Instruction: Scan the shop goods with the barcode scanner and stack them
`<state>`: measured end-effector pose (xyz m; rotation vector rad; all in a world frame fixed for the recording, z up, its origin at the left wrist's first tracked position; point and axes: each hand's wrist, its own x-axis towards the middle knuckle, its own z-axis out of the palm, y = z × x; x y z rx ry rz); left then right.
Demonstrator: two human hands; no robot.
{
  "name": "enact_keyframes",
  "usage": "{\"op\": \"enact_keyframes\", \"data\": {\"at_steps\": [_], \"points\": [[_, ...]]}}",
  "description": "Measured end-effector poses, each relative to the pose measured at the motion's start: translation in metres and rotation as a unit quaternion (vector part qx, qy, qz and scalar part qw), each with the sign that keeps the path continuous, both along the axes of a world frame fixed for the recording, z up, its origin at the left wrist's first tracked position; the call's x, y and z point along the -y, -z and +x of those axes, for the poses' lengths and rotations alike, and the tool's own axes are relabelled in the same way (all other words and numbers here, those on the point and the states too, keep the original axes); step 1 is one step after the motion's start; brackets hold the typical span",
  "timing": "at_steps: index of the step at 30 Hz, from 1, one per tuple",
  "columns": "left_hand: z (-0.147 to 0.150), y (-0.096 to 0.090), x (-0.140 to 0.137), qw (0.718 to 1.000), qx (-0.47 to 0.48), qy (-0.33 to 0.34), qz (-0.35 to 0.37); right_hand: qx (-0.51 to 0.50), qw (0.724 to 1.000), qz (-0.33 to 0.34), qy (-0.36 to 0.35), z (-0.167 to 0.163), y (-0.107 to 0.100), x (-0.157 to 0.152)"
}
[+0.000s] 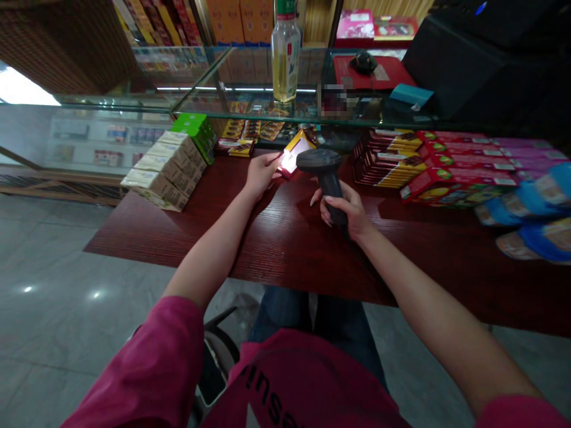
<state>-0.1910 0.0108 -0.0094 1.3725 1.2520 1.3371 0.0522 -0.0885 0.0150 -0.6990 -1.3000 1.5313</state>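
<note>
My left hand (262, 174) is closed on the left edge of a yellow and dark red snack packet (300, 144), tilted up above the counter. Bright light from the scanner falls on the packet's pale face. Wrapped round the handle of a black handheld barcode scanner (328, 178) is my right hand (350, 209). The scanner's head points left at the packet, a short way from it. Similar packets (236, 147) lie in piles just beyond my left hand. To the right of the scanner stands a stack of dark red and yellow packets (388, 157).
On the left of the wooden counter (285, 249) stand beige cartons (163, 172) and green cartons (196, 132). At right are red boxes (459, 184) and blue-lidded tubs (535, 196). A tall bottle (285, 59) stands on the glass shelf (241, 104) at the back.
</note>
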Motion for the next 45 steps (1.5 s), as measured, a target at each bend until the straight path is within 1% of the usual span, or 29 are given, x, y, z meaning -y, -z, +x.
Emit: {"op": "enact_keyframes", "data": {"at_steps": [2, 3, 5, 7, 9, 11, 13, 16, 19, 23, 25, 29, 32, 35, 39, 45], "points": [[-0.008, 0.001, -0.005, 0.996, -0.046, -0.036, 0.063, 0.001, 1.0, 0.004, 0.007, 0.001, 0.0, 0.0], [-0.014, 0.0, -0.007, 0.99, -0.078, -0.06, 0.101, 0.002, 1.0, 0.005, 0.009, 0.0, 0.0, 0.0], [-0.033, -0.005, -0.009, 0.969, -0.146, -0.113, 0.166, 0.003, 1.0, 0.003, 0.01, -0.002, -0.001, -0.001], [-0.057, -0.01, -0.008, 0.943, -0.204, -0.164, 0.206, -0.001, 1.0, -0.002, 0.011, -0.008, -0.003, -0.002], [-0.083, -0.014, -0.005, 0.92, -0.249, -0.201, 0.226, -0.01, 1.0, -0.008, 0.01, -0.017, -0.004, -0.004], [-0.105, -0.015, -0.002, 0.904, -0.291, -0.213, 0.23, -0.024, 1.0, -0.017, 0.002, -0.027, -0.003, -0.007], [-0.122, -0.013, 0.001, 0.896, -0.328, -0.2, 0.22, -0.042, 0.999, -0.033, -0.01, -0.038, -0.002, -0.01], [-0.133, -0.011, 0.002, 0.893, -0.369, -0.164, 0.199, -0.064, 0.996, -0.061, -0.028, -0.048, -0.001, -0.012], [-0.133, -0.01, -0.001, 0.882, -0.41, -0.16, 0.167, -0.066, 0.995, -0.071, -0.037, -0.051, -0.001, -0.011], [-0.124, -0.012, -0.004, 0.852, -0.487, -0.158, 0.109, -0.074, 0.993, -0.087, -0.023, -0.048, -0.004, -0.009], [-0.115, -0.013, -0.003, 0.841, -0.505, -0.164, 0.105, -0.074, 0.993, -0.09, -0.017, -0.046, -0.005, -0.01], [-0.09, -0.013, 0.003, 0.832, -0.515, -0.16, 0.128, -0.066, 0.994, -0.089, -0.015, -0.043, -0.006, -0.011], [-0.078, -0.01, 0.007, 0.825, -0.533, -0.155, 0.105, -0.072, 0.992, -0.102, -0.014, -0.042, -0.006, -0.011], [-0.079, -0.007, 0.006, 0.822, -0.537, -0.161, 0.095, -0.081, 0.99, -0.111, -0.011, -0.042, -0.007, -0.011], [-0.089, -0.005, 0.001, 0.824, -0.542, -0.149, 0.072, -0.086, 0.99, -0.114, -0.004, -0.041, -0.008, -0.01], [-0.093, -0.003, -0.002, 0.836, -0.528, -0.144, 0.046, -0.059, 0.994, -0.084, 0.026, -0.03, -0.006, -0.01]]}}
